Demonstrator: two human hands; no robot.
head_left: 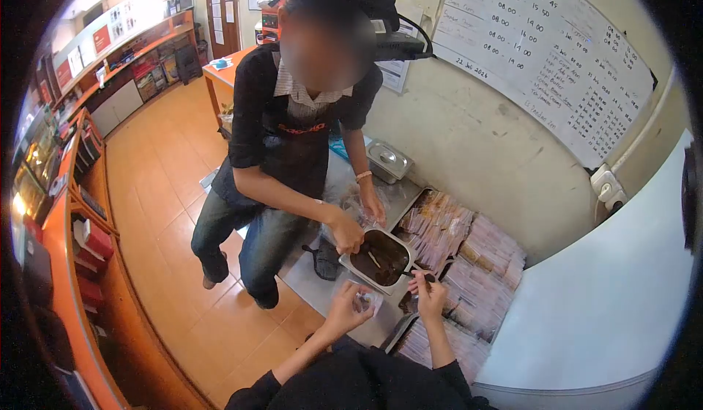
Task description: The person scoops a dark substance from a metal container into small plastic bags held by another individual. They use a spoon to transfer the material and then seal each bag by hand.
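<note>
Head view: left hand (350,306) grips clear plastic (376,303), right hand (429,293) dark handle (408,273) by rectangular metal pan (366,281).

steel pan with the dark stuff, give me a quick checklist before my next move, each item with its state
1. Left hand has the clear plastic: ok
2. Right hand grips the dark utensil: ok
3. Dark contents left in the steel pan: ok
4. Pan free of the co-worker's hand: not ok, it holds a pale utensil there
5. Clear plastic open for filling: cannot tell
</note>
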